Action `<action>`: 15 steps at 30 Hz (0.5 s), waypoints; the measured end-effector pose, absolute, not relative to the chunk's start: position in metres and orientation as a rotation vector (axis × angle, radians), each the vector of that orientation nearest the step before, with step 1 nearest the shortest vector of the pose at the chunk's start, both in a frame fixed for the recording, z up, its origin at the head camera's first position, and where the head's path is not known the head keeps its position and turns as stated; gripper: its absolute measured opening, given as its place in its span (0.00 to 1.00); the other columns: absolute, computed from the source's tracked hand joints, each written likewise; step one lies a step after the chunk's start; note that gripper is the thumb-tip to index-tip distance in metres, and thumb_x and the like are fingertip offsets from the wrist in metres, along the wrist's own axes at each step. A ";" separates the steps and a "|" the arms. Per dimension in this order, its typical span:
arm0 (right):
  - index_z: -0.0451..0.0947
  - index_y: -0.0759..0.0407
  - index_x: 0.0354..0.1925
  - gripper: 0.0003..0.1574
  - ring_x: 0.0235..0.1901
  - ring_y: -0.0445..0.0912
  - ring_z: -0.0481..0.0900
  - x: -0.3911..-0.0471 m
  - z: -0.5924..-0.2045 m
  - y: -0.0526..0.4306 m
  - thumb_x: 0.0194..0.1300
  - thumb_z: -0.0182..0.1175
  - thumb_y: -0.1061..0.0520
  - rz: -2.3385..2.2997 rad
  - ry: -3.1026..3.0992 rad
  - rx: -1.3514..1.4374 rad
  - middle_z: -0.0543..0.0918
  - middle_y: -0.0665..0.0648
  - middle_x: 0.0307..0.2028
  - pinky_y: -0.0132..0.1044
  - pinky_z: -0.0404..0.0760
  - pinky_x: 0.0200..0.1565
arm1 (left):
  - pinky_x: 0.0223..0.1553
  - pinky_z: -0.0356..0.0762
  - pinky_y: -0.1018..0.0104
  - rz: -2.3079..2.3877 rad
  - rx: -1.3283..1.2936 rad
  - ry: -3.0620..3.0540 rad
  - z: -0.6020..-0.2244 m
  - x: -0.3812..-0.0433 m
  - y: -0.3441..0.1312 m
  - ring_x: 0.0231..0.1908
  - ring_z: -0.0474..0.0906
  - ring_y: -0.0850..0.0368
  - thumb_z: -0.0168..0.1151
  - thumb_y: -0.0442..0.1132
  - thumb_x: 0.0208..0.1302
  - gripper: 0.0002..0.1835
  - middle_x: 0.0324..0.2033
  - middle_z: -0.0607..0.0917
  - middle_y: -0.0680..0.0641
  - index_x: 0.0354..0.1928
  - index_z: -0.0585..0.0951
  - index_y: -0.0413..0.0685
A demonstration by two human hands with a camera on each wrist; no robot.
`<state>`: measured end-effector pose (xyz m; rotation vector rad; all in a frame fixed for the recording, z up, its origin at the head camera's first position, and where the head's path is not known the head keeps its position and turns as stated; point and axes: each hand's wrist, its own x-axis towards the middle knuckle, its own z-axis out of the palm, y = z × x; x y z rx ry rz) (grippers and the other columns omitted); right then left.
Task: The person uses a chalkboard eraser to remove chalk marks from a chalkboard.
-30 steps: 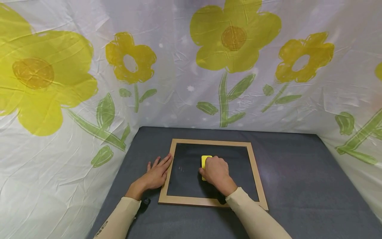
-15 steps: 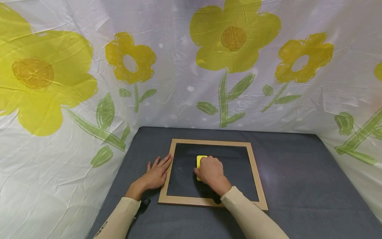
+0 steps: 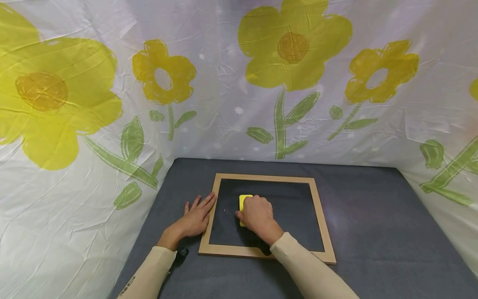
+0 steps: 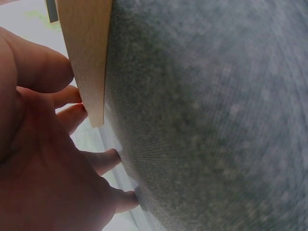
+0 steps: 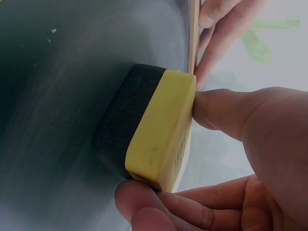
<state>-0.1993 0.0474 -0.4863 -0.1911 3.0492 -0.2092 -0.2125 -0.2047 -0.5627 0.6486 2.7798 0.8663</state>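
Note:
A small blackboard (image 3: 287,207) in a light wooden frame (image 3: 265,178) lies flat on the dark table. My right hand (image 3: 257,216) grips a yellow board eraser (image 3: 242,207) between thumb and fingers. The right wrist view shows the black felt side of that eraser (image 5: 156,127) against the board surface. My left hand (image 3: 192,220) has its fingers spread at the frame's left edge. Close up in the left wrist view, thumb and some fingertips touch the wooden frame (image 4: 89,57), while other fingertips rest on the cloth. Faint white chalk marks (image 3: 227,211) show left of the eraser.
Dark grey cloth (image 3: 373,228) covers the table. White curtains (image 3: 224,104) printed with yellow flowers stand behind and at both sides. A small black object (image 3: 183,251) sits by the left wrist, partly hidden.
My right hand has slid the eraser leftward across the board, closer to the white marks. The left hand and the frame have stayed where they were.

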 end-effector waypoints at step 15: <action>0.87 0.59 0.37 0.32 0.26 0.50 0.79 -0.199 -0.487 0.044 0.68 0.74 0.31 -0.208 3.049 -0.184 0.80 0.55 0.25 0.45 0.86 0.31 | 0.73 0.31 0.11 0.806 0.606 2.763 -0.552 -0.210 -0.201 0.84 0.43 0.20 0.49 0.36 0.83 0.36 0.89 0.54 0.46 0.89 0.56 0.52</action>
